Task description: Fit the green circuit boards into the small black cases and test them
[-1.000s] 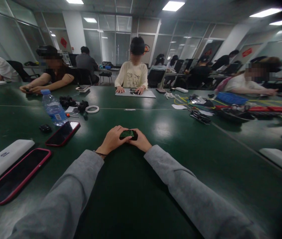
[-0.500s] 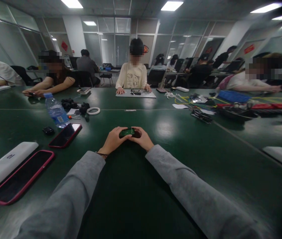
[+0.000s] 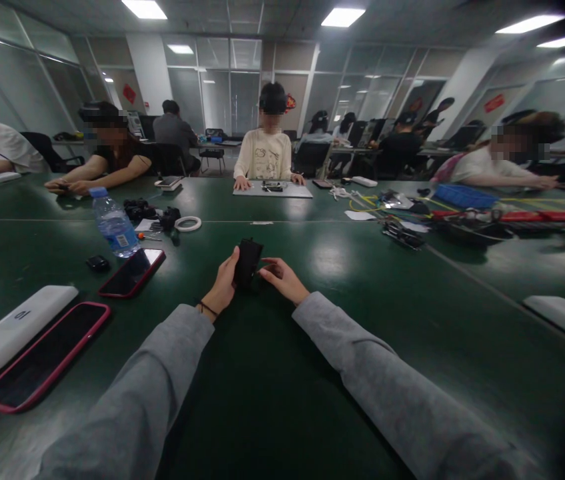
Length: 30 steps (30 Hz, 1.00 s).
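My left hand [image 3: 222, 280] grips a small black rectangular casing [image 3: 248, 261] along its left side, holding it tilted up above the green table [image 3: 242, 400]. The casing's dark face is toward me, and its far side is hidden. Just right of the casing, my right hand [image 3: 285, 279] has its thumb and curved fingers parted, with no object visible between them. Its fingertips are close to the casing's right edge; whether they touch it I cannot tell.
To the left are a water bottle [image 3: 115, 227], a phone [image 3: 132, 273], another phone [image 3: 47, 357] and a white power bank [image 3: 17, 323]. A tape roll [image 3: 188, 224] lies farther back. Cables and a blue tray [image 3: 465, 196] are at the right. Opposite, a person [image 3: 265, 153] sits at a white board [image 3: 292, 193].
The casing has been turned from its green circuit board side to its black side and now stands more upright. My right hand has let go of it and opened beside it.
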Motion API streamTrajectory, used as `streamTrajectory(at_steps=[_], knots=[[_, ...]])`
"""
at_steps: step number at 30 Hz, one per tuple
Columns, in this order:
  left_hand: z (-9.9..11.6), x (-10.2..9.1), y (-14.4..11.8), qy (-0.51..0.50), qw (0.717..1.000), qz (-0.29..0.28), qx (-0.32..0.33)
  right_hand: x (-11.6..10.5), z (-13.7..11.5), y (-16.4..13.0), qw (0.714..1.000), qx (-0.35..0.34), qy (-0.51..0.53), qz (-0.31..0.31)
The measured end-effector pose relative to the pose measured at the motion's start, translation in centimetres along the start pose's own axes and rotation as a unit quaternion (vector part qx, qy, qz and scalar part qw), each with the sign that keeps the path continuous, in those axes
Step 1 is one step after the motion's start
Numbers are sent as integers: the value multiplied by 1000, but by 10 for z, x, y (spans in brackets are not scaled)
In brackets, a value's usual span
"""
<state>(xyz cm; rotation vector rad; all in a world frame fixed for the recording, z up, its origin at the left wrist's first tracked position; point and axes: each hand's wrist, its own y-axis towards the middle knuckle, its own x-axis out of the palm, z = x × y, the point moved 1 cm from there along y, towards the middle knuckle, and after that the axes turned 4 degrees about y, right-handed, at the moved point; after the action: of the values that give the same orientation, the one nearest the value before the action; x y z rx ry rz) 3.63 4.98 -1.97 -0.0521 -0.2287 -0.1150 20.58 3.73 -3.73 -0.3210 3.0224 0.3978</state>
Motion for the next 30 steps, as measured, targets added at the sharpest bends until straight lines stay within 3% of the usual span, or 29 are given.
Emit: streamTrajectory(at_steps=[8, 13, 16, 25, 30], knots=[[5, -10, 1, -133, 990, 1, -55, 5, -10, -2, 1000, -12, 11, 0], [3, -7, 1, -207, 975, -14, -81, 8, -10, -3, 1000, -10, 5, 0], [0, -3, 2, -241, 966, 8, -91, 9, -11, -4, 1000, -14, -3, -13], [-4, 14, -8, -151, 985, 77, 30, 24, -11, -10, 997, -12, -70, 17], [-3, 18, -11, -150, 985, 80, 41, 34, -6, -12, 992, -34, -110, 60]])
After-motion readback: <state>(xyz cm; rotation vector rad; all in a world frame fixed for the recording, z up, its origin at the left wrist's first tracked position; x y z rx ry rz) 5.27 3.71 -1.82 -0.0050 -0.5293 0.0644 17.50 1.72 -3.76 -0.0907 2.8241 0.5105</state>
